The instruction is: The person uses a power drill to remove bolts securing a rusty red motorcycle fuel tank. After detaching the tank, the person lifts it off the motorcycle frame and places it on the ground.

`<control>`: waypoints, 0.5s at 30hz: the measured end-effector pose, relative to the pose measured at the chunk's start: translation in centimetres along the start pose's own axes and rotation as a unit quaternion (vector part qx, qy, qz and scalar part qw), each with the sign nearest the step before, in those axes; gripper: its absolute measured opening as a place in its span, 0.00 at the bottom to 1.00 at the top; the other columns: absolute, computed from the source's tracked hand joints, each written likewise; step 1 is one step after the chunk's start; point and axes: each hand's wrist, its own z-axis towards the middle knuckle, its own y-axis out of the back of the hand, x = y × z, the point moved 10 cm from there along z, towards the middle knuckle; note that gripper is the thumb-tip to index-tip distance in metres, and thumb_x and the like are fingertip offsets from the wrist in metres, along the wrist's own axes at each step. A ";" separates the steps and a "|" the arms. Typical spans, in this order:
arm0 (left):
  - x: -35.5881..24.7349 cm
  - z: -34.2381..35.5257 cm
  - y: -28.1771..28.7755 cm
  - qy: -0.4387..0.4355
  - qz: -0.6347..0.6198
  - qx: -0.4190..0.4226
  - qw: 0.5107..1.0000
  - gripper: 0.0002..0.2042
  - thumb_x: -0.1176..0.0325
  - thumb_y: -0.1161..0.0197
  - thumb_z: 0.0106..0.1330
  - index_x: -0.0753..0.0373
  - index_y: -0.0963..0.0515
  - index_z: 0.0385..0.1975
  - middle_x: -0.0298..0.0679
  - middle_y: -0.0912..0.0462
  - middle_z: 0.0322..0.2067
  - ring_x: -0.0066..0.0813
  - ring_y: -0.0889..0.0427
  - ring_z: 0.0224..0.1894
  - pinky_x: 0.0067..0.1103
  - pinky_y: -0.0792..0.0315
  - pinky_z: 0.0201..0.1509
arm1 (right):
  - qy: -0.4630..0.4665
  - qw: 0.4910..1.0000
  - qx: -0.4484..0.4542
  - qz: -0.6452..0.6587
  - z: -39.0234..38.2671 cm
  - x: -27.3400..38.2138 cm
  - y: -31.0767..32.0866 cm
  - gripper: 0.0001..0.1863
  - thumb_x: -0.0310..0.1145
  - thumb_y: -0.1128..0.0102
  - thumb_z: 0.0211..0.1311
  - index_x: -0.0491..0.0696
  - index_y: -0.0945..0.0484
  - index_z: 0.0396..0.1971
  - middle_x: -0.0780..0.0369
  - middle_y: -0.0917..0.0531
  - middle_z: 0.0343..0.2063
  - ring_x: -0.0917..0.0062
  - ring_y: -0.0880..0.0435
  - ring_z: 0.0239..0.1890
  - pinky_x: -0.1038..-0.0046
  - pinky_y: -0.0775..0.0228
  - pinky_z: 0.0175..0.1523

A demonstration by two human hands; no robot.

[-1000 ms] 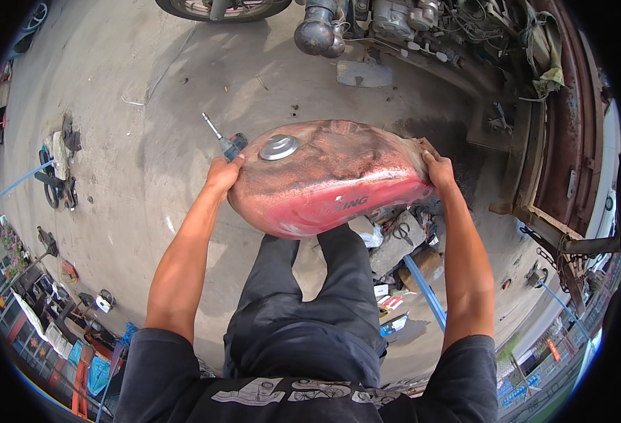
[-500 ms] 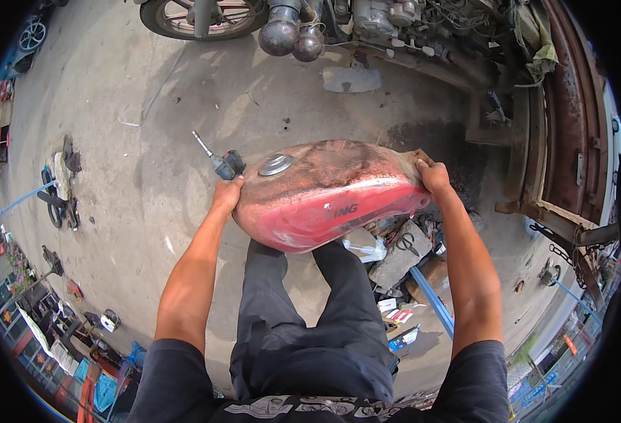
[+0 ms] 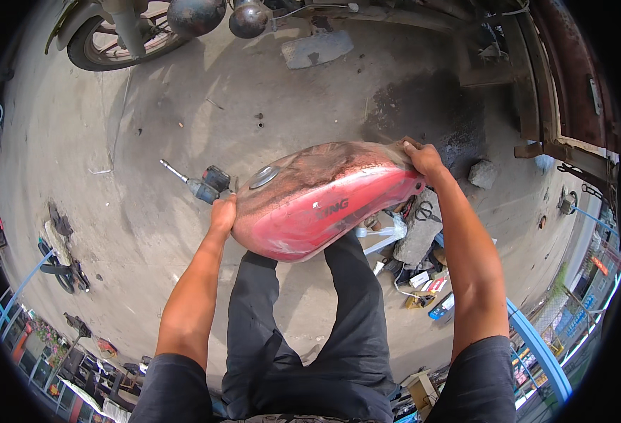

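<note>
A worn red motorcycle fuel tank [image 3: 324, 204], dusty brown along its top, is held up in front of my legs between both hands. Its round metal filler cap [image 3: 264, 177] faces up near the left end. My left hand [image 3: 224, 214] is closed on the tank's wide left end. At the narrow right end, my right hand [image 3: 424, 158] grips the edge, thumb on top. The fingers under the tank are hidden. Beyond my left hand, a cordless impact driver [image 3: 208, 185] with a long socket lies on the concrete floor.
Ahead on the left stands a vehicle's front wheel [image 3: 116, 44]. A rusty metal frame [image 3: 529, 84] rises at the right. By my right leg lie a concrete block [image 3: 416, 240] with scissors [image 3: 426, 211] on it and scattered parts. A blue pole [image 3: 539, 345] is at lower right.
The vehicle wheel and engine parts have shifted up and left in view, and the impact driver now shows farther left of the tank. Both hands still hold the tank, which is slightly more tilted.
</note>
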 end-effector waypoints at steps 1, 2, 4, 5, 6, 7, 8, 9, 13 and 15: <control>0.5 0.9 -0.1 0.001 0.004 0.000 1.000 0.25 0.57 0.45 0.62 0.83 0.25 0.35 0.60 0.19 0.35 0.43 0.20 0.42 0.31 0.31 0.47 | -0.032 0.999 0.019 0.030 -0.4 -0.2 -0.8 0.25 0.42 0.40 0.56 0.32 0.22 0.41 0.49 0.18 0.39 0.64 0.18 0.43 0.66 0.28 0.48; 1.0 1.8 -0.2 0.003 0.008 0.000 1.000 0.25 0.57 0.45 0.62 0.83 0.25 0.36 0.62 0.20 0.36 0.45 0.20 0.43 0.32 0.31 0.48 | -0.063 0.996 0.039 0.059 -0.8 -0.3 -1.5 0.24 0.40 0.40 0.55 0.31 0.22 0.40 0.49 0.18 0.37 0.65 0.18 0.42 0.66 0.28 0.48; 0.4 3.2 -1.6 -0.001 0.017 0.033 0.999 0.26 0.57 0.45 0.62 0.84 0.26 0.39 0.65 0.21 0.40 0.47 0.21 0.47 0.31 0.32 0.51 | -0.084 0.991 0.046 0.092 -0.5 -1.6 -2.4 0.21 0.32 0.41 0.50 0.27 0.23 0.37 0.50 0.19 0.34 0.65 0.18 0.37 0.64 0.27 0.42; 0.2 3.8 -1.7 0.000 0.034 0.028 0.999 0.26 0.57 0.46 0.62 0.84 0.26 0.38 0.65 0.22 0.40 0.47 0.21 0.48 0.31 0.32 0.51 | -0.066 0.993 0.041 0.092 0.2 -2.8 -2.9 0.21 0.31 0.41 0.50 0.27 0.23 0.37 0.50 0.19 0.34 0.65 0.18 0.35 0.64 0.27 0.40; 0.3 4.5 -2.2 0.002 0.048 0.022 0.999 0.27 0.57 0.46 0.62 0.85 0.26 0.38 0.65 0.22 0.41 0.47 0.21 0.48 0.31 0.32 0.51 | -0.046 0.994 0.035 0.090 0.6 -3.5 -3.4 0.20 0.31 0.41 0.49 0.27 0.24 0.37 0.50 0.19 0.34 0.65 0.18 0.34 0.64 0.27 0.38; 0.4 5.4 -2.7 0.003 0.063 0.016 0.998 0.27 0.56 0.46 0.62 0.85 0.26 0.38 0.65 0.22 0.41 0.47 0.21 0.48 0.31 0.32 0.51 | -0.027 0.995 0.030 0.087 1.4 -4.0 -3.9 0.20 0.30 0.41 0.49 0.26 0.24 0.36 0.50 0.19 0.33 0.65 0.18 0.32 0.64 0.28 0.36; 0.4 6.6 -3.3 0.006 0.064 0.022 0.998 0.27 0.57 0.46 0.62 0.85 0.26 0.38 0.65 0.22 0.41 0.47 0.21 0.48 0.31 0.32 0.51 | -0.030 0.997 0.015 0.073 2.6 -4.5 -4.0 0.20 0.29 0.40 0.48 0.25 0.24 0.35 0.50 0.19 0.32 0.66 0.20 0.29 0.63 0.29 0.33; 1.5 8.1 -3.5 0.016 0.069 0.031 0.997 0.27 0.57 0.46 0.61 0.85 0.27 0.38 0.65 0.22 0.41 0.47 0.21 0.48 0.31 0.32 0.51 | -0.040 0.996 0.022 0.074 3.4 -5.6 -5.4 0.20 0.29 0.40 0.48 0.25 0.25 0.35 0.50 0.19 0.32 0.66 0.20 0.30 0.63 0.29 0.34; 2.6 11.9 -5.2 0.032 0.053 0.053 0.997 0.26 0.58 0.47 0.61 0.85 0.27 0.39 0.63 0.21 0.41 0.46 0.21 0.47 0.31 0.32 0.51 | -0.062 0.994 0.025 0.090 6.2 -7.4 -7.8 0.20 0.29 0.39 0.49 0.26 0.25 0.36 0.50 0.19 0.32 0.65 0.19 0.32 0.62 0.29 0.35; 2.2 12.8 -6.3 0.025 0.068 0.073 0.995 0.26 0.59 0.48 0.60 0.85 0.27 0.40 0.63 0.21 0.41 0.47 0.20 0.45 0.33 0.30 0.48 | -0.069 0.991 0.028 0.109 7.4 -8.8 -9.0 0.19 0.29 0.39 0.50 0.27 0.24 0.37 0.49 0.19 0.32 0.65 0.19 0.32 0.62 0.29 0.35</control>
